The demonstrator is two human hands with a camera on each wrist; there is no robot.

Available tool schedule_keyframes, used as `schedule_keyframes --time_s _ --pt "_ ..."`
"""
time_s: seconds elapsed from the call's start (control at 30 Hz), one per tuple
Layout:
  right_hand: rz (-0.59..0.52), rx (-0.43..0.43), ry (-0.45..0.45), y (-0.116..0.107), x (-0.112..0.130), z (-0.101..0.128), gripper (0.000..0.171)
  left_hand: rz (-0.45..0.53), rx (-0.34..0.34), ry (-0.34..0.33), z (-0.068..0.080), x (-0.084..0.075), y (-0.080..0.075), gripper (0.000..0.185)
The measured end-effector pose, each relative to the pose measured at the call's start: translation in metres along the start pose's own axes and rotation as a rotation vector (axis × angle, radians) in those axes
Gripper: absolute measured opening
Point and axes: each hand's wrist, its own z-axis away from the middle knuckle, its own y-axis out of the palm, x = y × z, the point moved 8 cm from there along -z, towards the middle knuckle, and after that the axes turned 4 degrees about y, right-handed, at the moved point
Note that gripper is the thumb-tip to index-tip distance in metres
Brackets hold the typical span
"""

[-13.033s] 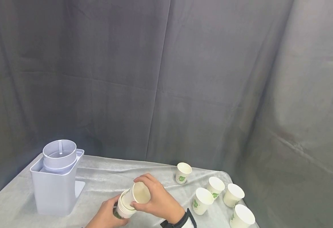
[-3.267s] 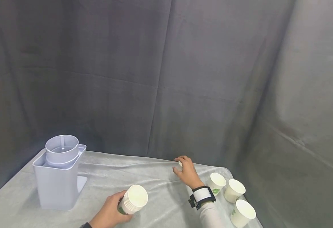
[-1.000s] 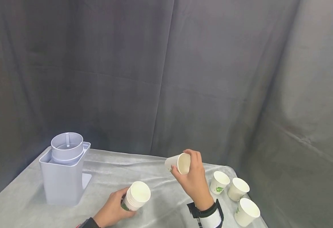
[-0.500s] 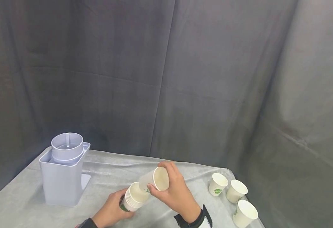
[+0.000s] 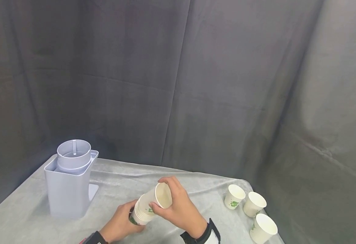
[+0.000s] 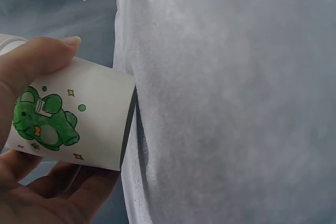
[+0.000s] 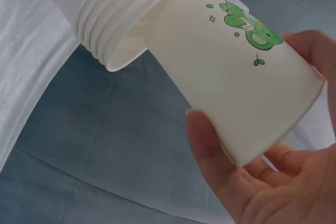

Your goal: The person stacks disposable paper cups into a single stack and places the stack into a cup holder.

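From the head view I see my right hand point(image 5: 178, 210) gripping a white paper cup with a green cartoon print point(image 5: 158, 200), its base pushed partway into the stack of nested white paper cups point(image 5: 139, 214) that my left hand point(image 5: 121, 223) grips, tilted, low over the near middle of the grey cloth-covered tabletop point(image 5: 120, 184). The right wrist view shows what the head view hides: the cup's wall sits inside the stack's ribbed rims point(image 7: 113, 17), thumb and fingers curled around its mouth. The left wrist view shows the stack's base point(image 6: 128, 124) touching the cloth. A pale grey plastic cup dispenser point(image 5: 69, 183) stands far left; three loose paper cups point(image 5: 251, 211) stand upright at right.
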Motion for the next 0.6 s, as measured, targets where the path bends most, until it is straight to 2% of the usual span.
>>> schedule_keyframes --time_s 0.23,0.43,0.6 --pt "0.012 0.011 0.010 0.005 -0.004 -0.002 0.059 -0.012 0.010 -0.019 0.000 0.001 -0.001 0.076" --pt "0.022 0.068 0.044 0.017 -0.008 0.000 0.061 -0.017 0.011 -0.004 0.001 0.002 -0.001 0.076" --pt "0.063 0.103 0.037 0.026 -0.009 0.003 0.062 -0.033 -0.005 0.031 0.000 -0.001 -0.001 0.074"
